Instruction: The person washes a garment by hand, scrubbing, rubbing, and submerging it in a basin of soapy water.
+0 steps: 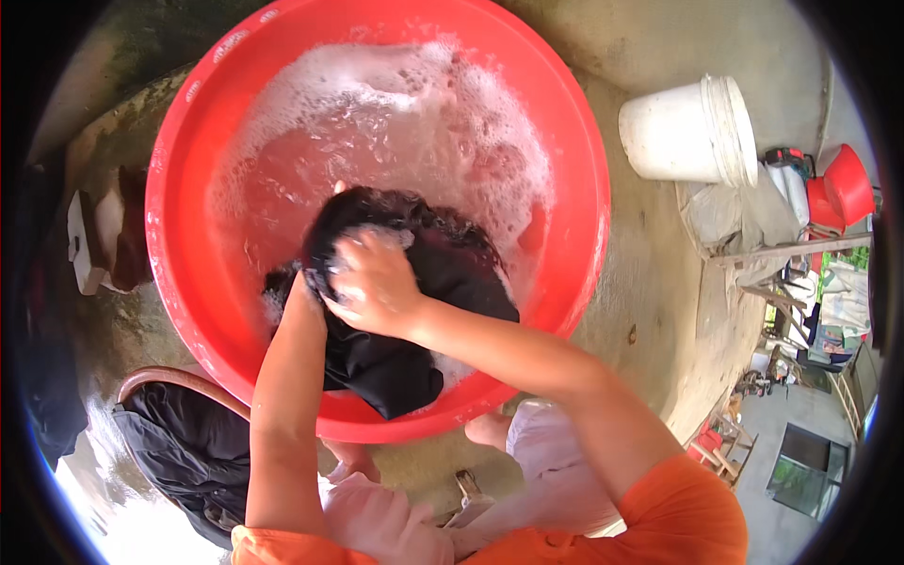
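A large red plastic basin [590, 212] holds soapy water [395, 141] with white foam around its edge. Dark wet cloth [459, 282] lies bunched in the near half of the basin, partly raised out of the water. My right hand [371, 282] presses on the cloth from above, its fingers curled over a fold and wet with suds. My left hand is mostly hidden beneath and behind the cloth; only its wrist and a fingertip [340, 186] show, so its grip cannot be made out.
Left of my legs stands a container with a brown rim [152, 374], filled with black cloth [191, 431]. A white bucket [678, 131] lies beyond the basin at right. A wooden frame [791, 248] and red basins [847, 183] are farther right.
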Tool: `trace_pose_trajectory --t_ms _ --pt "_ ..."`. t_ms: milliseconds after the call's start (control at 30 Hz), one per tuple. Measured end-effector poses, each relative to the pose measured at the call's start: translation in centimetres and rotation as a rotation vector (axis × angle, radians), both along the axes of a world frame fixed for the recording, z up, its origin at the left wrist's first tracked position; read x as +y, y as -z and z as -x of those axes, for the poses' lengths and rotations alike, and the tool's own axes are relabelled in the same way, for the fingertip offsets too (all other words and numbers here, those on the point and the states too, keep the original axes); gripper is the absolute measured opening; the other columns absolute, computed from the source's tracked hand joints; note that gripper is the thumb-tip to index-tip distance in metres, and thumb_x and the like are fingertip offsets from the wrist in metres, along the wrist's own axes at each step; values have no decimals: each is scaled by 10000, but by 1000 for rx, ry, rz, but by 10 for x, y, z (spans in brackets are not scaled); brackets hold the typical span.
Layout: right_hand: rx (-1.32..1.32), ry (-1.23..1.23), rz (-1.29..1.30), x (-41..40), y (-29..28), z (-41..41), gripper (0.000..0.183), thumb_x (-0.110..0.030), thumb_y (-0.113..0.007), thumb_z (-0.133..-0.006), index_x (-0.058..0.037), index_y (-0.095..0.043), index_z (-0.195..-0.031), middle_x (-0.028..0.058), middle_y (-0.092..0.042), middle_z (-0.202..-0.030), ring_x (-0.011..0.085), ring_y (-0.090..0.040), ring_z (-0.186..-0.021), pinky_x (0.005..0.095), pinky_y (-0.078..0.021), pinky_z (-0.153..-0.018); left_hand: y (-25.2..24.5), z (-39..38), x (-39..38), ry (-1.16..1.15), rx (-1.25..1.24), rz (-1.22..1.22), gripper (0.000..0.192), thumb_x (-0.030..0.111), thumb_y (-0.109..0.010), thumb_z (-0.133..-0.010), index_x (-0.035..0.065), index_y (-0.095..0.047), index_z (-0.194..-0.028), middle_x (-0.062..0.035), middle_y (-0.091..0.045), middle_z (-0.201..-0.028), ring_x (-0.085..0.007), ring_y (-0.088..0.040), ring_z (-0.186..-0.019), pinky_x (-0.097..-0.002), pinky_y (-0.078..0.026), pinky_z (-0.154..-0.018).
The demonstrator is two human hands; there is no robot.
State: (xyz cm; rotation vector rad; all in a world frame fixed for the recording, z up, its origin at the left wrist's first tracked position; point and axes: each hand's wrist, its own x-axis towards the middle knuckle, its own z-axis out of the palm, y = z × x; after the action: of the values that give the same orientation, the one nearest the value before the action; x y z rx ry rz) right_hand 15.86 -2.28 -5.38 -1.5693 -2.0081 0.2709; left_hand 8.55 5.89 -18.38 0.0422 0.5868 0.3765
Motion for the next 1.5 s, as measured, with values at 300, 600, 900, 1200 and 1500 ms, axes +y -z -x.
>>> trace_pose_trajectory --t_ms 300,600,900,1200,1500 --pt "-92 168 488 81 86 -86 322 -283 -597 -644 -90 -614 -901 107 -598 -923 290 -574 -878 401 -457 -772 -25 12 -33 -9 585 -217 275 267 -481 -829 35 -610 -900 -53 -619 -837 -181 -557 -760 -312 -444 -721" --pt "-253 -235 613 11 -9 -88 150 -137 -606 -640 -13 -570 -716 185 -354 -1291 386 -436 -1066 414 -431 -861 -70 14 13 -97 366 -384 414 353 -492 -861 44 -540 -1134 -74 -571 -1059 -173 -528 -957 -296 -410 -867" --pt "-23 6 -34 32 22 17 188 -245 -670 -556 -118 -534 -587 14 -495 -722 215 -507 -724 350 -437 -514 5 31 -26 -14 104 -210 470 447 -424 -873 44 -549 -1080 -87 -599 -981 -197 -567 -903 -322 -462 -801" --pt "-47 340 319 73 82 -127 348 -348 -656 -671 -70 -567 -861 139 -513 -956 313 -510 -936 392 -436 -783 -52 6 -22 -104 597 -340 488 374 -465 -861 -28 -533 -1127 -122 -575 -1087 -198 -535 -994 -319 -387 -888" --pt "27 4 326 -11 -12 -61 378 -186 -639 -634 -83 -566 -990 123 -566 -908 312 -573 -809 375 -477 -709 -44 9 6 -39 95 -376 669 517 -444 -850 -25 -411 -1239 -123 -486 -1211 -204 -430 -1144 -331 -301 -994"
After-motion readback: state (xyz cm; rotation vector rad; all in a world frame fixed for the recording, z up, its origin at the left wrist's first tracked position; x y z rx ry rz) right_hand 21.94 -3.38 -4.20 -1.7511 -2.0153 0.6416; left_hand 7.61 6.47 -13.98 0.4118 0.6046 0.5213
